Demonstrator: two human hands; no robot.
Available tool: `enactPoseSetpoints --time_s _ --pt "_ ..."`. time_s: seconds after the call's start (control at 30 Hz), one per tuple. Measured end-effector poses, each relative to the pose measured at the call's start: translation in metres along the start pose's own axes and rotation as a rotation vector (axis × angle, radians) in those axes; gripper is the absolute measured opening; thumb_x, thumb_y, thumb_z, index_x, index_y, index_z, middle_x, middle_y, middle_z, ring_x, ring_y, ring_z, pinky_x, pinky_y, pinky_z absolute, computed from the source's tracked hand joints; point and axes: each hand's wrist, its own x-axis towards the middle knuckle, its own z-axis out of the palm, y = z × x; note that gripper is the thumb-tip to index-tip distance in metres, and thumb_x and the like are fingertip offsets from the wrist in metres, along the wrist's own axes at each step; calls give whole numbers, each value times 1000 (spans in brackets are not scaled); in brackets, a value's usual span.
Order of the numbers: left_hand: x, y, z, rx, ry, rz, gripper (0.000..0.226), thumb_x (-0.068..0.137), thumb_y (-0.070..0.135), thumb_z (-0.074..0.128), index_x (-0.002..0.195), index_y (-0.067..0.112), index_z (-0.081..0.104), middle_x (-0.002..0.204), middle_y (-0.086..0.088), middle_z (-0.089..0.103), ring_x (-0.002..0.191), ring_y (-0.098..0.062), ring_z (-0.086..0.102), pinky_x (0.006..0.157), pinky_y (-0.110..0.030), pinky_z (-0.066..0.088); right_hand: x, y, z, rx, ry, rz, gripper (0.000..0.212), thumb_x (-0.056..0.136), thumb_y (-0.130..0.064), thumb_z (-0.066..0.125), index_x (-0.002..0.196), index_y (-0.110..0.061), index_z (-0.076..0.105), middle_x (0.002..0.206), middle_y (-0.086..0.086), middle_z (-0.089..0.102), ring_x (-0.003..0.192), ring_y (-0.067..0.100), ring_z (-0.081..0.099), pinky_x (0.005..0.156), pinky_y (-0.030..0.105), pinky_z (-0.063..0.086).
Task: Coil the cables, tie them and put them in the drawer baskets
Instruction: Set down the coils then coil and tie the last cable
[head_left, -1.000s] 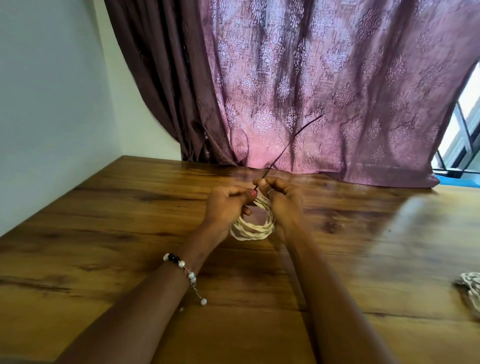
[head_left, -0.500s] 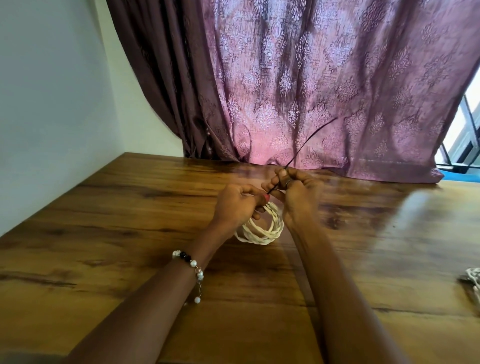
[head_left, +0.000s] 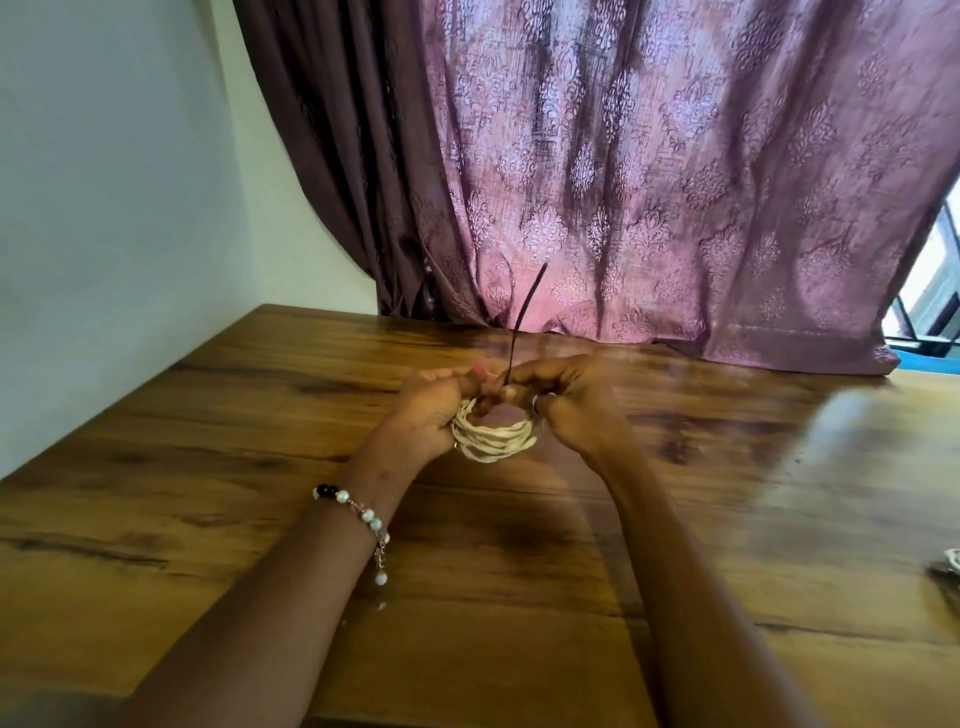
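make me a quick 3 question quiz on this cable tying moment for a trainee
1. True or false: the coiled white cable lies flat on the wooden table with no hand on it.
2. What sticks up from between the two hands? A) the thin dark tie B) a plug C) a pen
3. Fill in: the beaded bracelet is on the ____ wrist.

Key
1. False: the left hand and right hand both hold it.
2. A
3. left
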Motion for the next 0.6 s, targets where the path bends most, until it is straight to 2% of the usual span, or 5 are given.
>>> enactPoseSetpoints --time_s 0.1,0.23,0.43,0.53,0.6 --pt "4 1 -7 37 -29 -6 16 83 0 65 97 -6 65 73 -19 70 58 -23 63 54 -30 55 0 6 -5 -195 -63 -19 21 73 13 69 91 2 74 79 -6 70 70 -9 62 67 7 45" --pt "4 3 -11 98 -57 26 16 78 -1 70 94 -3 68 77 -20 70 71 -27 61 72 -38 52 0 6 -7 -247 -83 -62 24 70 12 73 88 -3 76 86 -2 73 79 -4 66 81 4 43" --pt "-3 -1 -3 225 -7 239 18 78 0 72 93 -9 68 71 -18 65 49 -15 54 46 -23 50 -4 -3 4 -262 -143 -161 24 64 4 79 81 -12 78 90 -3 65 88 3 60 79 20 51" --pt "-2 -1 -4 301 -26 356 5 83 6 69 86 4 72 60 -10 63 43 -9 49 44 -21 43 -1 0 2 -372 -51 -195 33 62 -8 82 85 -31 76 96 -8 50 94 10 49 82 17 42" --pt "-1 -1 -6 375 -55 435 6 86 9 67 82 12 71 60 -9 63 44 -10 51 44 -22 44 -2 2 1 -345 -60 -179 33 63 -8 81 85 -32 75 90 -7 56 88 11 52 77 17 43"
